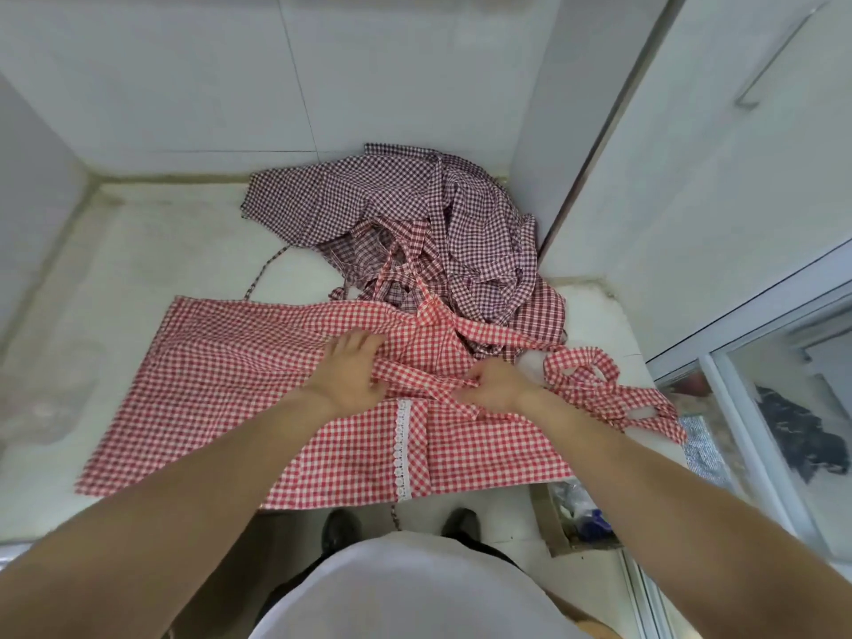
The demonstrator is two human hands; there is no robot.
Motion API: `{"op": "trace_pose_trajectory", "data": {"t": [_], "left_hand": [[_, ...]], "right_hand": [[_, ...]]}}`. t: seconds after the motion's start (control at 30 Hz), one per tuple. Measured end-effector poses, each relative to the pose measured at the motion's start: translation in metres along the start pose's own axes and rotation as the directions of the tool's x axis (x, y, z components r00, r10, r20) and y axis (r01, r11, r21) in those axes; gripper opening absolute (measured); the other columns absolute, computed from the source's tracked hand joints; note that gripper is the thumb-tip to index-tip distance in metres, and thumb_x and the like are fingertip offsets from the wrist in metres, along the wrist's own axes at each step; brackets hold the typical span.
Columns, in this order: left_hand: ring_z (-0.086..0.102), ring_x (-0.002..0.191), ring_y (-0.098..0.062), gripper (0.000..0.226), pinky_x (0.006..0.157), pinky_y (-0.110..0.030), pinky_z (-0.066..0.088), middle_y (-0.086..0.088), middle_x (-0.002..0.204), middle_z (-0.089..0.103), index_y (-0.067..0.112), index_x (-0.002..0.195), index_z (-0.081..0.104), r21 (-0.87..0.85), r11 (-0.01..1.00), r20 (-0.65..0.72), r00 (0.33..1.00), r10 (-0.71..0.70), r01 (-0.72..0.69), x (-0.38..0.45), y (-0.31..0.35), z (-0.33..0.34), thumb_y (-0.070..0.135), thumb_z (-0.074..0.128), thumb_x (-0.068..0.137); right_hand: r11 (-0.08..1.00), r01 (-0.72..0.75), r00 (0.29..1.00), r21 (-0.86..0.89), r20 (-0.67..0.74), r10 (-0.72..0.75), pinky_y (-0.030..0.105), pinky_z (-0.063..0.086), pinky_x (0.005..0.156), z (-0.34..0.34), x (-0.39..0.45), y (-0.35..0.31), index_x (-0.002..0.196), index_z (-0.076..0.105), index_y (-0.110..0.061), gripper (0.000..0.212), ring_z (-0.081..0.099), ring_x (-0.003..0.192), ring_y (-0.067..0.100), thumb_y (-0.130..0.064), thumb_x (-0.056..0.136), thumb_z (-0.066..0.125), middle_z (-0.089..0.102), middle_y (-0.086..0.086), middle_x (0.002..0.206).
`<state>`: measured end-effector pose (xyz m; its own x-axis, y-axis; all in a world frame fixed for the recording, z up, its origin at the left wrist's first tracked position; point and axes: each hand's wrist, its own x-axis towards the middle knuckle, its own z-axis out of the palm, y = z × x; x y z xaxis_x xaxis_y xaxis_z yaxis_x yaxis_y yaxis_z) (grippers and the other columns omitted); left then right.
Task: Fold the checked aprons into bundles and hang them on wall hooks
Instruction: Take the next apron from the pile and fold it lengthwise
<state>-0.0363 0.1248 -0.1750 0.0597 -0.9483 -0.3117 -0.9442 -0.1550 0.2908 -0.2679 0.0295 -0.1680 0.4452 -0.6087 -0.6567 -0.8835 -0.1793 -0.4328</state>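
A tiled back room or utility corner

White wall tiles are seen across the top, a pale stone counter at left, a sliding glass window at right.

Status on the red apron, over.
Left hand flat on red apron; right hand pinching its strap. Not yet folded. Purple apron pile tangled behind.

A red-and-white checked apron covers the front of the white counter, with a white lace strip crossing its check. Toward the counter's back right corner, the heaped aprons are checked in dark purple and white. The wall is white, and the shoes are black.
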Motion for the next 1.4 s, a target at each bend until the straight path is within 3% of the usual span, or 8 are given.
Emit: {"op": "trace_pose_trajectory", "data": {"t": [0.13, 0.3, 0.47, 0.6, 0.87, 1.1, 1.23, 1.4], "left_hand": [[0.029, 0.146, -0.025, 0.091, 0.123, -0.053, 0.010, -0.002, 0.157, 0.034, 0.026, 0.153, 0.022, -0.137, 0.991, 0.236, 0.971, 0.037, -0.005, 0.020, 0.008, -0.012, 0.057, 0.069, 0.081], [0.055, 0.117, -0.015, 0.067, 0.104, -0.034, 0.044, 0.008, 0.131, 0.058, 0.026, 0.135, 0.051, -0.384, 0.922, 0.346, 0.932, 0.105, 0.039, 0.049, 0.020, -0.045, 0.058, 0.072, 0.080], [0.056, 0.068, -0.012, 0.026, 0.061, -0.026, 0.042, 0.004, 0.075, 0.061, 0.016, 0.078, 0.062, -0.435, 0.900, 0.104, 0.991, 0.087, -0.033, 0.071, 0.012, -0.064, 0.037, 0.067, 0.093], [0.060, 0.079, -0.012, 0.010, 0.069, -0.025, 0.044, 0.008, 0.084, 0.061, 0.020, 0.086, 0.061, -0.435, 0.898, -0.115, 0.993, 0.012, -0.061, 0.087, 0.011, -0.070, 0.025, 0.069, 0.090], [0.054, 0.119, -0.021, 0.067, 0.100, -0.037, 0.045, 0.000, 0.134, 0.054, 0.022, 0.138, 0.046, -0.331, 0.926, 0.422, 0.906, -0.026, 0.181, 0.109, 0.008, -0.057, 0.050, 0.066, 0.081], [0.062, 0.097, -0.022, 0.034, 0.093, -0.040, 0.052, -0.003, 0.109, 0.065, 0.018, 0.112, 0.062, -0.309, 0.938, 0.476, 0.880, 0.010, 0.157, 0.122, 0.010, -0.073, 0.032, 0.055, 0.082], [0.064, 0.084, -0.019, 0.021, 0.072, -0.024, 0.047, 0.002, 0.082, 0.067, 0.021, 0.077, 0.067, -0.469, 0.883, 0.273, 0.953, 0.134, 0.010, 0.133, 0.010, -0.075, 0.005, 0.059, 0.085], [0.063, 0.091, -0.012, 0.013, 0.085, -0.028, 0.051, 0.006, 0.096, 0.068, 0.024, 0.094, 0.067, -0.468, 0.879, 0.198, 0.958, 0.208, -0.094, 0.132, -0.020, -0.072, 0.014, 0.068, 0.085]], "right_hand": [[0.996, 0.072, 0.997, -0.046, -0.024, -0.073, 0.035, 0.035, 0.111, -0.025, -0.005, -0.024, 0.136, 0.057, -0.016, 0.053, 0.049, 0.129, 0.019, -0.030, 0.088, 0.073, 0.050, -0.002, 0.145], [0.972, 0.228, 0.969, 0.050, -0.108, -0.222, 0.031, 0.042, 0.108, -0.068, 0.002, -0.040, 0.120, 0.070, -0.026, 0.039, 0.059, 0.114, 0.010, -0.027, 0.082, 0.079, 0.065, -0.007, 0.126], [0.903, 0.392, 0.866, 0.176, -0.402, -0.297, 0.031, 0.049, 0.102, -0.082, 0.013, -0.050, 0.112, 0.073, -0.019, 0.019, 0.066, 0.102, 0.007, -0.019, 0.095, 0.064, 0.071, -0.008, 0.112], [0.878, 0.464, 0.669, 0.116, -0.696, -0.261, 0.028, 0.054, 0.091, -0.068, 0.034, -0.066, 0.106, 0.073, -0.014, 0.020, 0.066, 0.091, 0.008, -0.005, 0.093, 0.061, 0.072, -0.004, 0.103], [0.928, 0.332, 0.910, 0.167, -0.316, -0.269, 0.034, 0.058, 0.087, -0.068, 0.062, -0.077, 0.112, 0.069, -0.015, 0.035, 0.070, 0.091, 0.014, 0.007, 0.086, 0.062, 0.072, 0.000, 0.103], [0.977, 0.208, 0.947, 0.047, -0.259, -0.189, 0.020, 0.046, 0.095, -0.077, 0.071, -0.064, 0.130, 0.059, -0.018, 0.048, 0.060, 0.102, 0.012, -0.004, 0.085, 0.066, 0.062, -0.003, 0.121], [0.960, 0.264, 0.908, 0.093, -0.359, -0.215, 0.026, 0.037, 0.109, -0.072, 0.075, -0.064, 0.144, 0.044, -0.014, 0.056, 0.050, 0.126, 0.018, -0.010, 0.091, 0.063, 0.051, 0.004, 0.140], [0.910, 0.200, 0.965, 0.362, -0.234, -0.119, 0.027, 0.050, 0.097, -0.069, 0.078, -0.057, 0.138, 0.050, -0.013, 0.043, 0.059, 0.108, 0.014, -0.012, 0.096, 0.061, 0.059, 0.006, 0.125]]}}
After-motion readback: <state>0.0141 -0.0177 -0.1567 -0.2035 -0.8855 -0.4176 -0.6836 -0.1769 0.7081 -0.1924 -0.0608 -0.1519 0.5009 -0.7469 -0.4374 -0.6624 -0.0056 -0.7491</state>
